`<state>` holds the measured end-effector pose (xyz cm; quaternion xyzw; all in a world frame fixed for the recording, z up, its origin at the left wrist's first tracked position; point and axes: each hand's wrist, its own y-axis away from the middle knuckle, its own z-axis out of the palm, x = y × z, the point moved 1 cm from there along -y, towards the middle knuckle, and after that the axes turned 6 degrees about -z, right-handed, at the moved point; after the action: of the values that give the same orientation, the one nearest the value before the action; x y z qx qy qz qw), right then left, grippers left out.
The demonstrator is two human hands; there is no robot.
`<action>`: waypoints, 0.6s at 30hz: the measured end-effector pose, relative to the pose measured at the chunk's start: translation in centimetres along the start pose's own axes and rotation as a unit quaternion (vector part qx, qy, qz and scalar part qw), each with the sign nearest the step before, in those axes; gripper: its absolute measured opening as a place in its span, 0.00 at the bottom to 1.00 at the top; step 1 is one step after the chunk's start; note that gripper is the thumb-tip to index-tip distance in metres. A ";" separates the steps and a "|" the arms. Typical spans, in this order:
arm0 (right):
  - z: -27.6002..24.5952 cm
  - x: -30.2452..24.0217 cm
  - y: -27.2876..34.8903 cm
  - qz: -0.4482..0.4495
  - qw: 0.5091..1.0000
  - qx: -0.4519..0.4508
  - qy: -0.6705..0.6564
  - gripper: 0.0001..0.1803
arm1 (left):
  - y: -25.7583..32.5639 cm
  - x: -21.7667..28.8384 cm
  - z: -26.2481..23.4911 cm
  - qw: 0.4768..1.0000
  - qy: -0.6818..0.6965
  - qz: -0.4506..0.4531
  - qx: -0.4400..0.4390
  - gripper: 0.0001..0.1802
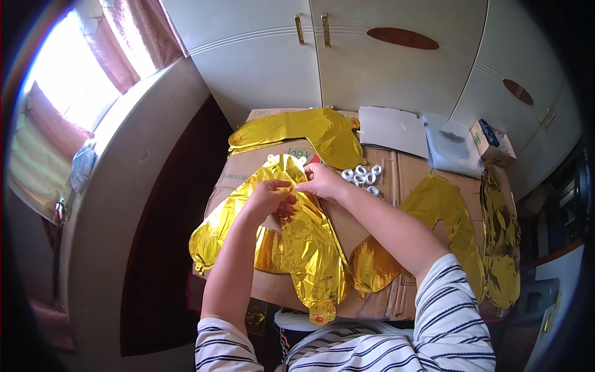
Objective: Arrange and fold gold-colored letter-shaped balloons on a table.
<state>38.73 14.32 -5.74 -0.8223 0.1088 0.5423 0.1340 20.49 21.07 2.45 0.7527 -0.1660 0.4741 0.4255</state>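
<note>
And here at six o'clock, two striped sleeves point(226, 344) frame the near edge, bare forearms reaching up over the work. Square in the middle lies the gold balloon point(316, 248), flat on brown cardboard point(344, 226): shiny, creased, wide-bodied, a red dot on its bottom tab at six, small loops up at twelve. Left hand point(268, 197), fingers bunched and clamped on the foil near the top; right hand point(325, 181), thumb and finger together on that foil, almost touching the left! Across to four, the right forearm cuts over a second balloon point(437, 201), hiding part of it, with narrow gold foil point(501, 248) beyond at three. White rolls point(358, 176) crowd in at one. Farther out, a third balloon point(285, 129) stretches across twelve; a grey sheet point(393, 130), a clear packet point(452, 149) and a small box point(496, 152) line up from one to two, pale cupboards point(260, 68) behind.
</note>
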 end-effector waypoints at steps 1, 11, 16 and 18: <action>0.4 -1.2 0.1 -0.006 1.000 0.012 0.011 0.18 | -0.6 -0.3 -1.4 0.998 -0.035 0.041 0.035 0.13; 0.1 -6.1 2.4 -0.103 0.987 0.026 0.125 0.08 | -6.1 -1.4 -8.7 0.907 -0.316 0.203 0.191 0.36; 1.2 -5.5 4.3 -0.181 0.956 0.042 0.229 0.11 | -5.6 -3.2 -6.6 0.857 -0.302 0.287 0.302 0.10; 1.8 -5.9 4.6 -0.163 0.957 0.031 0.236 0.12 | -5.5 -4.9 -6.3 0.825 -0.303 0.344 0.331 0.06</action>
<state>33.45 10.83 -1.44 -0.9290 0.0185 0.2995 0.2166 18.06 28.52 -3.25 0.8484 -0.3679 0.3639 -0.1117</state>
